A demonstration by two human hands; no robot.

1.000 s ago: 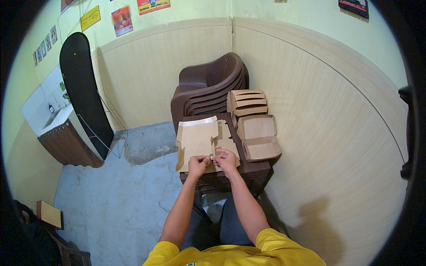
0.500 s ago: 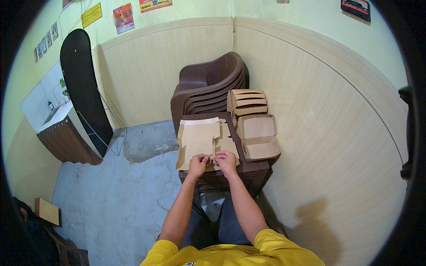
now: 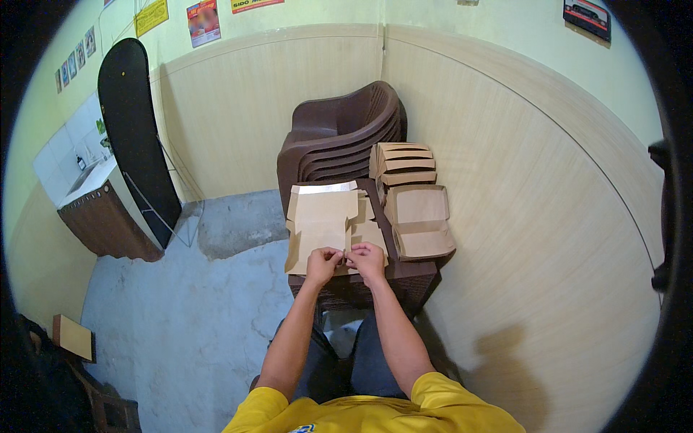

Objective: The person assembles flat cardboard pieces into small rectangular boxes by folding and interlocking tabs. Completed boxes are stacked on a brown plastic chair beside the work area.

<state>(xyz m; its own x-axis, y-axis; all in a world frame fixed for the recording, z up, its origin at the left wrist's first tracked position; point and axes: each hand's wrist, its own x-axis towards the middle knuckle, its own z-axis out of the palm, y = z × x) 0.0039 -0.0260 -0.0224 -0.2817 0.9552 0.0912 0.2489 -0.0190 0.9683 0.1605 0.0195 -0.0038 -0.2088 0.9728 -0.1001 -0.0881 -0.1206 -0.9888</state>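
Observation:
A flat, partly creased brown cardboard box blank (image 3: 321,216) lies before me on the dark brown woven-look table (image 3: 404,273). At its near right corner my left hand (image 3: 323,265) and my right hand (image 3: 367,262) meet, both closed in a pinch on the blank's edge flaps. The fingertips hide the exact fold between them. Under its right side another brown blank (image 3: 369,232) shows. To the right of my hands stands a folded box (image 3: 420,206) with its lid open.
Behind the open box is a stack of folded boxes (image 3: 408,160) against the wall. Stacked brown plastic chairs (image 3: 336,133) stand beyond the table. Further left are a tall black board (image 3: 133,137) and a sink counter (image 3: 108,224) with a brown curtain.
The view has shifted slightly. Both hands stay pinched at the same corner of the blank, with the fingertips only slightly moved.

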